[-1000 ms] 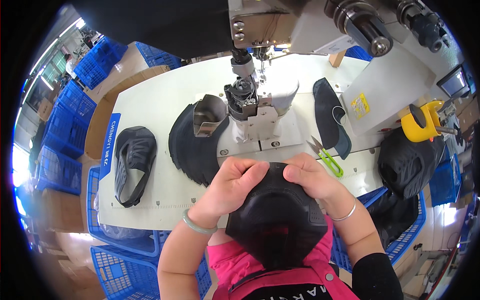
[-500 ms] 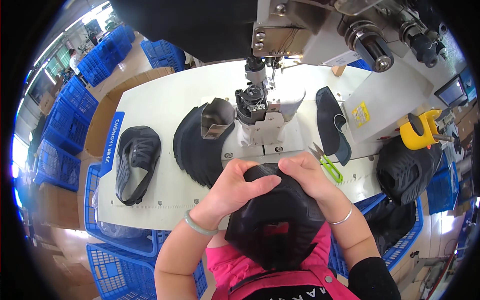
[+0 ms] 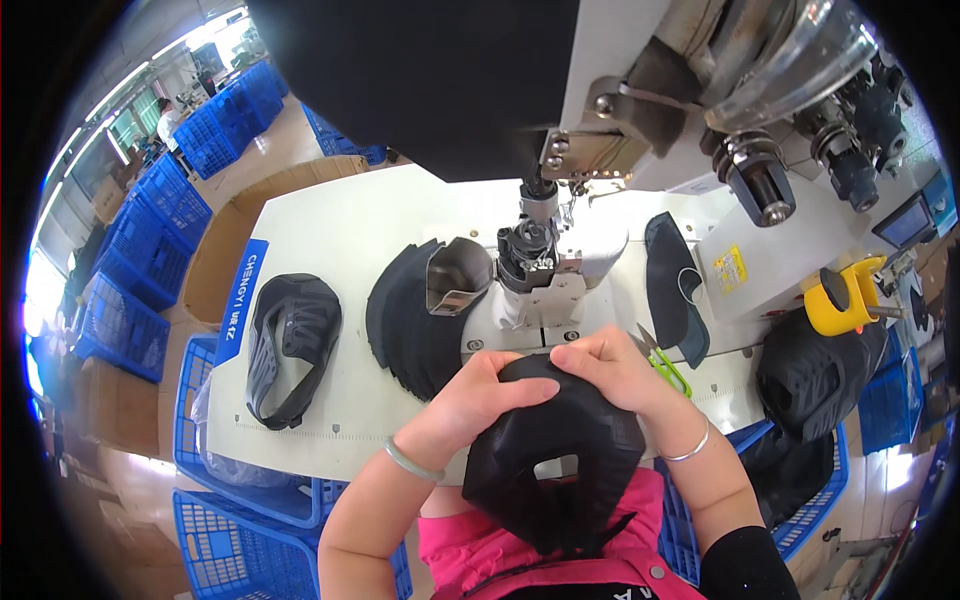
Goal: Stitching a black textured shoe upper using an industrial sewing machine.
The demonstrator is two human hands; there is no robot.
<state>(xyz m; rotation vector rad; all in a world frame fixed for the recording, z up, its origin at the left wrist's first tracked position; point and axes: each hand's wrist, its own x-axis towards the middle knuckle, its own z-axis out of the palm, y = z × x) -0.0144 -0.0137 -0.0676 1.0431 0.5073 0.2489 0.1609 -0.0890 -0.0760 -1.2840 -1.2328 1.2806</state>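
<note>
Between both hands I hold a black shoe upper [image 3: 550, 440] over my lap, its rounded end pointing at the sewing machine. My left hand [image 3: 490, 395] grips the left of that end, thumb lying across the top. On the other side my right hand [image 3: 610, 365] pinches the same edge with its thumb; the fingers under the upper are hidden. Just ahead stands the machine's post and needle area [image 3: 535, 265]. Green-handled thread snips [image 3: 668, 370] lie beside my right hand. Left of the post, a fanned stack of black cut pieces [image 3: 400, 330] rests under a metal guard [image 3: 458, 275].
A grey-black shoe upper [image 3: 295, 345] lies on the white table [image 3: 345, 220] at the left. Dark curved pieces [image 3: 675, 290] sit right of the post. More uppers [image 3: 815, 375] are by a yellow holder [image 3: 842, 295]. Blue crates [image 3: 240, 545] stand below the table.
The upper has tipped in my hands, so its opening now shows light through it. My view has shifted slightly, moving the machine and table lower and to the right.
</note>
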